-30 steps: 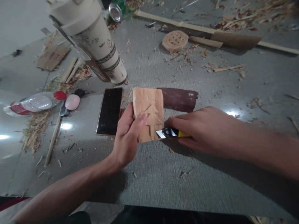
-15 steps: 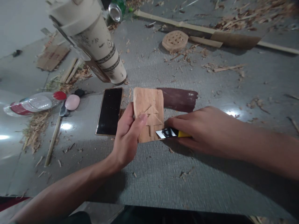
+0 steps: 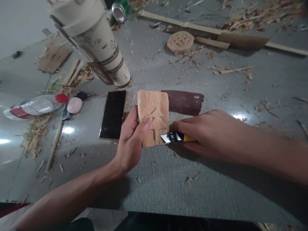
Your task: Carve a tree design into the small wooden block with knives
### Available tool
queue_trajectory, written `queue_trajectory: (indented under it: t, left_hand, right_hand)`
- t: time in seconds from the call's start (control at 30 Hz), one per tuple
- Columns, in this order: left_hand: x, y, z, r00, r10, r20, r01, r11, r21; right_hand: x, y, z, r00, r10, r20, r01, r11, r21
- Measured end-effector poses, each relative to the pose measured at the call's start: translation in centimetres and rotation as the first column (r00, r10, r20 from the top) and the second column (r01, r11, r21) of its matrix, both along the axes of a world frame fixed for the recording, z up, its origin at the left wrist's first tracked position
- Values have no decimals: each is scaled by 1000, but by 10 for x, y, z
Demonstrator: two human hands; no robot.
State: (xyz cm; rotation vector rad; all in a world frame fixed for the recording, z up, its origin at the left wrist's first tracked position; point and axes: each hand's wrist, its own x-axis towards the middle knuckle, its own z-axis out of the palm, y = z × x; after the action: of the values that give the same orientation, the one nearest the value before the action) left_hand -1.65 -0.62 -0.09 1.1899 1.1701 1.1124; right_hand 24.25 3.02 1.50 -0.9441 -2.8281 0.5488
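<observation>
A flat wooden block (image 3: 154, 109) with a tree shape carved in relief lies on a grey mat (image 3: 168, 179). My left hand (image 3: 131, 141) grips its left edge, thumb pressed on the carved face. My right hand (image 3: 207, 133) is closed round a yellow utility knife (image 3: 176, 137). The knife's blade tip rests at the block's lower right edge, beside the tree's trunk.
A black phone (image 3: 113, 114) lies left of the block, and a dark red sandpaper strip (image 3: 185, 102) right of it. A cream cone-shaped cup (image 3: 101, 45), a round carved wooden disc (image 3: 180, 41), wooden sticks, shavings, a plastic bottle (image 3: 36, 106) and a can (image 3: 119, 11) lie around.
</observation>
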Motion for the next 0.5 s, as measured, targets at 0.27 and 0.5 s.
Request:
queue_trajectory:
  t: [0.27, 0.5]
  left_hand:
    - [0, 0, 3, 999, -5, -35, 5, 1000, -15]
    - [1, 0, 2, 1000, -2, 12, 2, 1000, -11]
  right_hand:
    - [2, -1, 0, 1000, 3, 1, -3, 1000, -3]
    - [1, 0, 0, 1000, 9, -14, -9, 1000, 6]
